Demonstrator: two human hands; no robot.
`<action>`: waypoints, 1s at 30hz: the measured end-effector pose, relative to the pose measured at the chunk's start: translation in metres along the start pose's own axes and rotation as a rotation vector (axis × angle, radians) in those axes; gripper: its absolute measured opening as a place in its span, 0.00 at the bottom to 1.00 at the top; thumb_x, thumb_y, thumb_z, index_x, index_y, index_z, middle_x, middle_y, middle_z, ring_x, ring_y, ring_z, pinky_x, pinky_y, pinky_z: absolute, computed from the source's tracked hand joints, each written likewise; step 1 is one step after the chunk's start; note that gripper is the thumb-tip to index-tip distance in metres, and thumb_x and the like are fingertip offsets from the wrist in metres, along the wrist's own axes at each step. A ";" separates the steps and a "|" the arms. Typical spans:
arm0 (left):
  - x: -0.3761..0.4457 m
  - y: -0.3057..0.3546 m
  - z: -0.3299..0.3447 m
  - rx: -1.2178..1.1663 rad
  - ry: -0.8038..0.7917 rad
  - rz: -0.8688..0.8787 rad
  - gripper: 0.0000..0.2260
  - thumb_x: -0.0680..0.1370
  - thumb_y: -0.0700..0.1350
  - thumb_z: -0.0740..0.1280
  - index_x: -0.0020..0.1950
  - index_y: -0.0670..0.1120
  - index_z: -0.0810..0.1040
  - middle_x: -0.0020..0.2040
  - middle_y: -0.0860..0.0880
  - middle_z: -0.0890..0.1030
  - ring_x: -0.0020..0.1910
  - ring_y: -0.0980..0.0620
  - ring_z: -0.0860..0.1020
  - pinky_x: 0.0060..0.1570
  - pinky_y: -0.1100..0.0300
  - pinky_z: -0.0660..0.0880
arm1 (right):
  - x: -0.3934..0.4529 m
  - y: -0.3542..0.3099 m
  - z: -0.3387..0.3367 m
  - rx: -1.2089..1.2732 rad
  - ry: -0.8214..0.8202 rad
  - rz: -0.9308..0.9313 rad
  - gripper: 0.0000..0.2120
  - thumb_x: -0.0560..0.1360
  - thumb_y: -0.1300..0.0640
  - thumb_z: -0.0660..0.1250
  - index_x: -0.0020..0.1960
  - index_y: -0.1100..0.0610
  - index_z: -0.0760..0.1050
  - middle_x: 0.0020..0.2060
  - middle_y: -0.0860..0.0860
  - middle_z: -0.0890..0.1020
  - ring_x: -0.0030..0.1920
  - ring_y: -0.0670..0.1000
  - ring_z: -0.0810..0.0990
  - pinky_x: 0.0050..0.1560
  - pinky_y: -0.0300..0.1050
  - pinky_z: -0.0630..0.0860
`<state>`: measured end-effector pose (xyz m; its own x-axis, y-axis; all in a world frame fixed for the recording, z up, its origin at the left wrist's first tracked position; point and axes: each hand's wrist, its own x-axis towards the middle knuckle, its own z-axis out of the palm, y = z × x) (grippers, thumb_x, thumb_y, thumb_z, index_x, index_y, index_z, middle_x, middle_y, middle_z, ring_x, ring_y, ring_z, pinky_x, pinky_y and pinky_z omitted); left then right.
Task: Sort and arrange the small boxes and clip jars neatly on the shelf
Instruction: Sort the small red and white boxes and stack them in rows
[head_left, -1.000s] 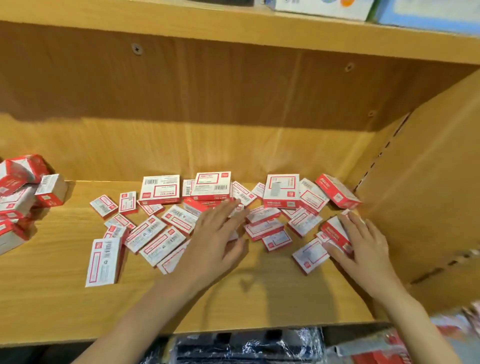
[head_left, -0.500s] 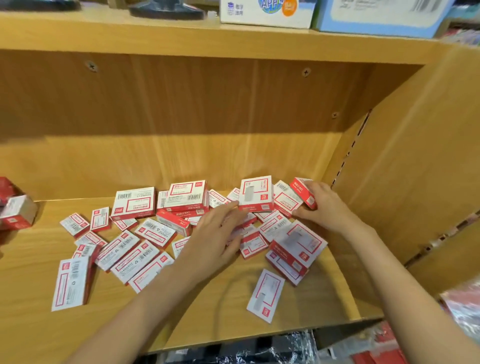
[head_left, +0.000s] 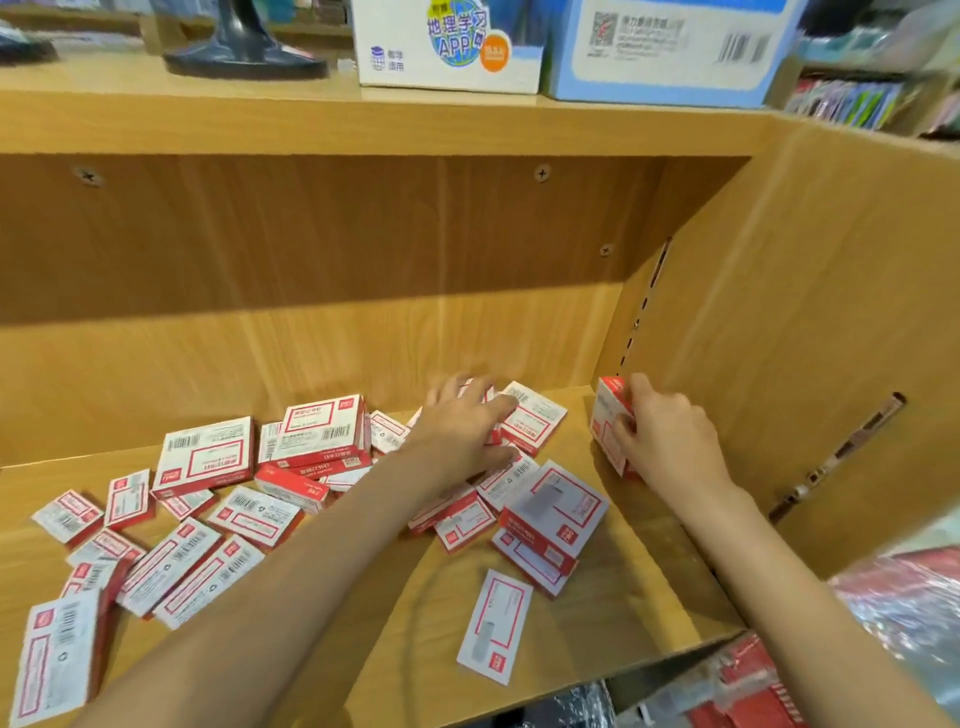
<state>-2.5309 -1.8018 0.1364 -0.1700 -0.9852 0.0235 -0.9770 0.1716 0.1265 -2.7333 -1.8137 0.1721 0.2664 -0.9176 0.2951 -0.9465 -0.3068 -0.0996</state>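
While the left hand (head_left: 460, 431) lies flat on scattered boxes (head_left: 208, 525), the right hand (head_left: 667, 441) grips an upright red-and-white box (head_left: 609, 415).

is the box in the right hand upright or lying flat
Upright: the box stands on end by the side wall, gripped by the right hand.

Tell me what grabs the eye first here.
A loose scatter of red-and-white boxes covers the shelf. The right hand holds one box upright against the right wall, while the left hand rests on the pile's back.
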 end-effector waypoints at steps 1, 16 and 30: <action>0.005 0.004 0.000 0.034 -0.074 -0.035 0.27 0.75 0.56 0.65 0.71 0.54 0.61 0.75 0.49 0.52 0.72 0.42 0.51 0.70 0.46 0.50 | -0.003 -0.001 -0.001 -0.038 -0.036 0.006 0.11 0.79 0.54 0.56 0.57 0.59 0.67 0.48 0.57 0.79 0.47 0.59 0.78 0.35 0.44 0.66; -0.065 -0.055 -0.011 -0.403 0.529 -0.240 0.16 0.74 0.42 0.67 0.61 0.50 0.74 0.38 0.48 0.80 0.35 0.49 0.77 0.36 0.59 0.68 | 0.060 -0.056 0.053 0.289 -0.515 -0.116 0.30 0.68 0.49 0.73 0.64 0.53 0.64 0.58 0.52 0.75 0.54 0.51 0.74 0.46 0.44 0.72; -0.071 -0.058 0.001 -0.319 0.489 -0.196 0.15 0.76 0.42 0.65 0.63 0.46 0.72 0.53 0.45 0.79 0.48 0.46 0.77 0.44 0.56 0.73 | 0.041 -0.045 0.013 0.500 -0.496 -0.035 0.22 0.69 0.50 0.72 0.58 0.50 0.65 0.46 0.47 0.77 0.39 0.43 0.77 0.35 0.38 0.74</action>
<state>-2.4625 -1.7413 0.1262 0.1612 -0.8966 0.4123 -0.8844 0.0541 0.4635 -2.6778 -1.8405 0.1764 0.4592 -0.8755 -0.1504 -0.7706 -0.3083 -0.5578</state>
